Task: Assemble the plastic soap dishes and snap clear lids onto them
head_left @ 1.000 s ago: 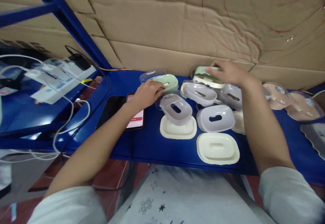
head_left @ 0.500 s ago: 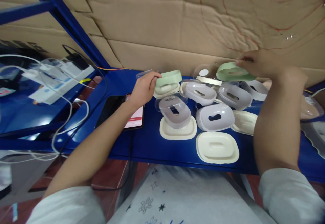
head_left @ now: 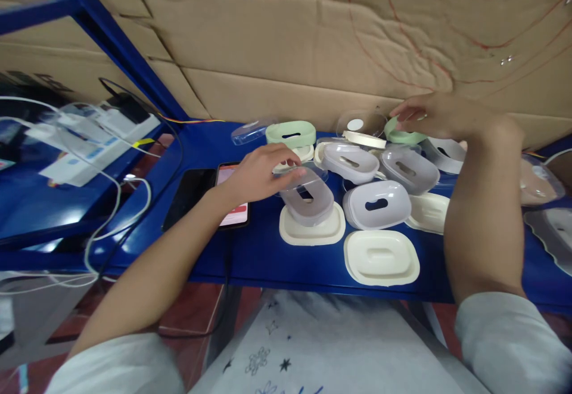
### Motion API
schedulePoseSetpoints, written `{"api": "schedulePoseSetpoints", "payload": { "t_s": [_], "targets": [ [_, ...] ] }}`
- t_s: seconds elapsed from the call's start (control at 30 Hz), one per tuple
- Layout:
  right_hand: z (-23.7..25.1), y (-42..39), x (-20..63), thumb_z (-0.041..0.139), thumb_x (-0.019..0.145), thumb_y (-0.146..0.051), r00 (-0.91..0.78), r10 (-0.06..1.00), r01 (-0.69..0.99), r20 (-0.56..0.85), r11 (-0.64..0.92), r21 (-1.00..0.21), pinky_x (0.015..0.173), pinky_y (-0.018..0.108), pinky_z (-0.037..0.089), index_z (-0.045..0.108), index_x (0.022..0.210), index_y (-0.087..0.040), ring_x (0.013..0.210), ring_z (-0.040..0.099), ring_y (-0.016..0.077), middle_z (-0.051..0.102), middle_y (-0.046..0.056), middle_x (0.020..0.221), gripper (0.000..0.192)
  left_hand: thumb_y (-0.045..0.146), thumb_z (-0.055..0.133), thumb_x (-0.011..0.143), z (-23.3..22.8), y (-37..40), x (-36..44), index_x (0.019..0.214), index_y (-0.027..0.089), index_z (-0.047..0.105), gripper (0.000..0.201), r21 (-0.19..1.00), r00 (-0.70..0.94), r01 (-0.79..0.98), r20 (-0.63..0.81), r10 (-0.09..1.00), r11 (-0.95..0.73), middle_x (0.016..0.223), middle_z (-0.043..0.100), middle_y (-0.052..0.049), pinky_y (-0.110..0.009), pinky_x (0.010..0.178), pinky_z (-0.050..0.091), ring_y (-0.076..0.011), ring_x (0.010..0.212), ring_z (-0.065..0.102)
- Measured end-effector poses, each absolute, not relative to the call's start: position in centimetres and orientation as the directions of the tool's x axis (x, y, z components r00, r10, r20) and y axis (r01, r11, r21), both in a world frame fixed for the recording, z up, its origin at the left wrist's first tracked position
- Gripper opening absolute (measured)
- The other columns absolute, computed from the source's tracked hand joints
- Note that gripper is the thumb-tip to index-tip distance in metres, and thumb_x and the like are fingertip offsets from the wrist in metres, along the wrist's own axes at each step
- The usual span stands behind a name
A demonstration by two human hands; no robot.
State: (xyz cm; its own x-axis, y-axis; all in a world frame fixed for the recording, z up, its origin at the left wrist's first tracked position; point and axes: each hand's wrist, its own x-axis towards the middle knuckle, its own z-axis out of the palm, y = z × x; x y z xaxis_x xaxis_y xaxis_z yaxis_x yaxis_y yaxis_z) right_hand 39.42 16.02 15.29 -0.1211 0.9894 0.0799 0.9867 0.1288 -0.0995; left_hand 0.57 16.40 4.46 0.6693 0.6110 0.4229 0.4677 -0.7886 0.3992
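My left hand (head_left: pixel 263 170) is open, thumb and fingers apart, over the clear lid (head_left: pixel 313 172) on a grey oval dish (head_left: pixel 308 198); whether it touches the lid I cannot tell. That dish rests on a cream oval base (head_left: pixel 313 233). Just behind the hand, a green slotted dish (head_left: pixel 291 134) sits on another cream base. My right hand (head_left: pixel 438 117) is at the back, fingers apart over a second green dish (head_left: pixel 402 134), which it partly hides. Between the hands lie several pale grey slotted dishes (head_left: pixel 375 206), some overlapping.
A cream base (head_left: pixel 382 258) lies near the blue table's front edge. A lit phone (head_left: pixel 232 215) and a dark device (head_left: pixel 187 194) lie at left, beside power strips (head_left: pixel 98 149) and cables. Cardboard (head_left: pixel 268 42) stands behind. Clear lids (head_left: pixel 252 132) lie at the back.
My left hand has let go of the green dish and moved forward and right to the clear lid. My right hand's fingers have spread, and its green dish sits lower.
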Motion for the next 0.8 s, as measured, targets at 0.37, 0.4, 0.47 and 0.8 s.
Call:
{"api": "schedulePoseSetpoints", "payload": {
  "t_s": [0.37,0.4,0.47,0.8],
  "targets": [
    [12.4,16.2,34.5,0.072,0.097,-0.053,-0.216,0.952,0.970,-0.217,0.184,-0.157,0.114,0.041,0.047,0.055,0.158,-0.023,0.138,0.061,0.0320,0.060,0.012,0.160,0.071,0.048,0.077,0.097,4.5,14.4,0.8,0.147,0.029,0.060,0.057,0.389,0.847,0.396,0.195,0.495,-0.832,0.152,0.060,-0.010,-0.046,0.119,0.044,-0.0322,0.143,0.057],
    [12.3,16.4,34.5,0.072,0.097,-0.046,-0.195,0.959,0.977,-0.207,0.170,-0.133,0.112,0.040,0.049,0.059,0.154,-0.024,0.134,0.064,0.0308,0.064,0.011,0.155,0.063,0.046,0.075,0.099,4.3,14.5,0.9,0.147,0.028,0.060,0.054,0.376,0.839,0.402,0.215,0.500,-0.835,0.153,0.060,-0.011,-0.046,0.119,0.045,-0.0320,0.143,0.057],
    [12.6,16.6,35.3,0.069,0.096,-0.030,-0.138,0.978,0.990,-0.157,0.129,-0.063,0.105,0.040,0.051,0.067,0.144,-0.022,0.126,0.068,0.0309,0.072,0.012,0.143,0.049,0.043,0.071,0.101,3.9,14.5,1.2,0.147,0.026,0.060,0.051,0.339,0.803,0.442,0.264,0.535,-0.830,0.151,0.061,-0.012,-0.048,0.118,0.047,-0.0328,0.142,0.058],
    [13.0,9.5,36.9,0.053,0.106,-0.027,-0.438,0.885,0.880,0.160,0.458,-0.123,0.094,0.040,0.054,0.074,0.122,-0.018,0.109,0.074,0.0284,0.079,0.014,0.122,0.028,0.043,0.059,0.109,3.3,15.0,1.4,0.120,0.023,0.071,0.026,0.387,0.477,0.570,0.563,0.675,-0.725,0.121,0.076,-0.008,-0.039,0.101,0.057,-0.0267,0.117,0.072]
  ]
}}
